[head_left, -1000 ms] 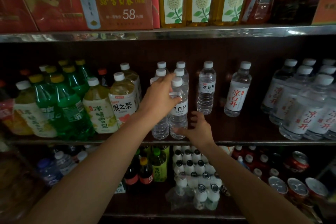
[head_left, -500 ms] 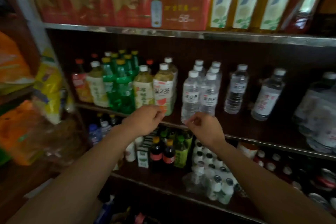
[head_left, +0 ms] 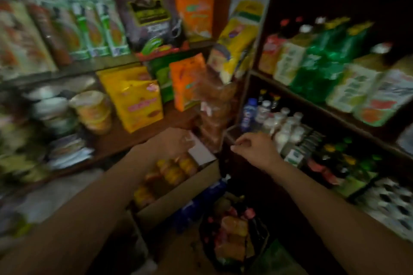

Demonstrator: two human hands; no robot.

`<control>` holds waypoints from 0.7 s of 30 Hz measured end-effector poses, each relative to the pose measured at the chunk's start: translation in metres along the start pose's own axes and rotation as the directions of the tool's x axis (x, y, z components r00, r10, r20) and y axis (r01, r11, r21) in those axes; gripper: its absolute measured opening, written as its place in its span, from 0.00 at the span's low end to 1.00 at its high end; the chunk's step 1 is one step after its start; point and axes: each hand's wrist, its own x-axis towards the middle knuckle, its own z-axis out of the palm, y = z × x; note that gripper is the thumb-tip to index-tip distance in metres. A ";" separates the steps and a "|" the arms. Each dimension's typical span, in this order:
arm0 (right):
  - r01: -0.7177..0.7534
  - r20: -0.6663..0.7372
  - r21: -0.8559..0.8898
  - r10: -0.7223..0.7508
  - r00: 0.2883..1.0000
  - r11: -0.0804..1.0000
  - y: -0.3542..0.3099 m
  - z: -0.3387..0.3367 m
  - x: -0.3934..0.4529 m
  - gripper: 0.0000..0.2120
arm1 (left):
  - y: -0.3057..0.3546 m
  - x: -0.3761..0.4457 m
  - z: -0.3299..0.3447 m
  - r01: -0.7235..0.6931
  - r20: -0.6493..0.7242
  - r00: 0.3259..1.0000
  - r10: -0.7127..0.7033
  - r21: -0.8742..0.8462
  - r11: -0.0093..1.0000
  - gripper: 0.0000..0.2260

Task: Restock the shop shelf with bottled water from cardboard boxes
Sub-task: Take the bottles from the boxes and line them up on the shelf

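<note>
Both hands are seen empty: the left hand (head_left: 172, 143) loosely curled over a cardboard box (head_left: 178, 194) of orange-capped bottles, the right hand (head_left: 254, 149) relaxed. No water is carried; restocking seems unfinished.

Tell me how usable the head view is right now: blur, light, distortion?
Head view: heavy motion blur everywhere, labels unreadable; dim light, darkest low down; wide-angle bending at the edges. Left hand over the cardboard box and right hand show only roughly.

Matt cardboard box (head_left: 178, 196); glossy snack bags (head_left: 136, 100); dark wood shelf (head_left: 297, 96).
</note>
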 end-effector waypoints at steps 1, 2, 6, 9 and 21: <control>0.013 0.041 0.019 -0.013 0.999 1.000 -0.017 0.023 0.004 0.08 | -0.029 -0.013 -0.002 0.044 0.002 0.999 -0.044 -0.007 0.999 0.16; 0.020 0.085 0.035 -0.023 0.996 0.999 -0.035 0.046 0.006 0.08 | -0.056 -0.027 -0.005 0.104 0.013 0.995 -0.104 -0.003 0.995 0.16; 0.043 0.270 0.087 -0.066 0.961 0.995 -0.101 0.139 0.014 0.05 | -0.156 -0.075 -0.007 0.269 0.016 0.963 -0.269 -0.058 0.961 0.13; 0.039 0.381 0.103 -0.075 0.921 0.994 -0.144 0.199 0.013 0.07 | -0.217 -0.110 0.000 0.356 0.043 0.934 -0.353 -0.128 0.926 0.12; -0.156 0.681 0.038 0.089 0.727 0.987 -0.158 0.417 0.019 0.14 | -0.386 -0.114 0.119 0.643 0.274 0.765 -0.583 -0.378 0.666 0.09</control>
